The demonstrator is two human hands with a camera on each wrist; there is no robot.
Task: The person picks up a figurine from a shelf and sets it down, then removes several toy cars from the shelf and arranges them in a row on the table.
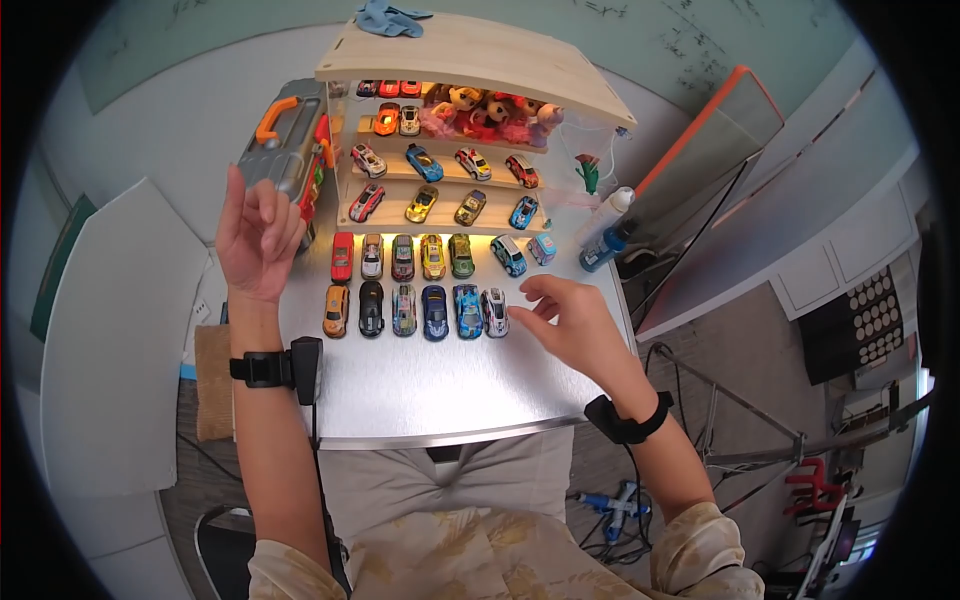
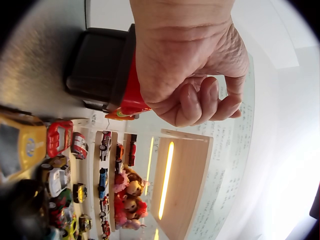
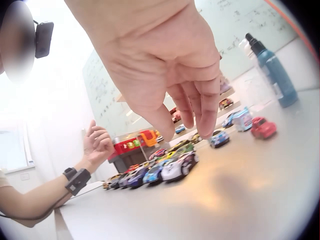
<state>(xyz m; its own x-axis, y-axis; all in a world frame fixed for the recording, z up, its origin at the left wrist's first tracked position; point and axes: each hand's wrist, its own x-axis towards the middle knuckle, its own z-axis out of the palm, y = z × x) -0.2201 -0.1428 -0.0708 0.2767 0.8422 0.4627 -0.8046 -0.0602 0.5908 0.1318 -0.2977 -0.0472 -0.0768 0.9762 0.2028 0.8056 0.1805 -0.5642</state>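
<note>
My left hand (image 1: 262, 240) is raised at the left of the table, its index finger pointing up and the others loosely curled around nothing. Over the table's right side hovers my right hand (image 1: 575, 325), thumb and fingers apart and without anything between them. Its thumb is close to a white toy car (image 1: 495, 312) at the right end of the front row. Behind that row stands a second row of toy cars (image 1: 403, 257), with a blue toy car (image 1: 508, 255) angled at its right. A red toy car (image 3: 263, 128) shows in the right wrist view; my right hand hides it in the head view.
A lit wooden shelf (image 1: 470, 45) at the back holds more toy cars and several dolls (image 1: 490, 115). Left of it stands a grey toolbox (image 1: 285, 150) with an orange handle. A blue spray bottle (image 1: 603, 248) and a white bottle (image 1: 612, 208) stand at the right edge.
</note>
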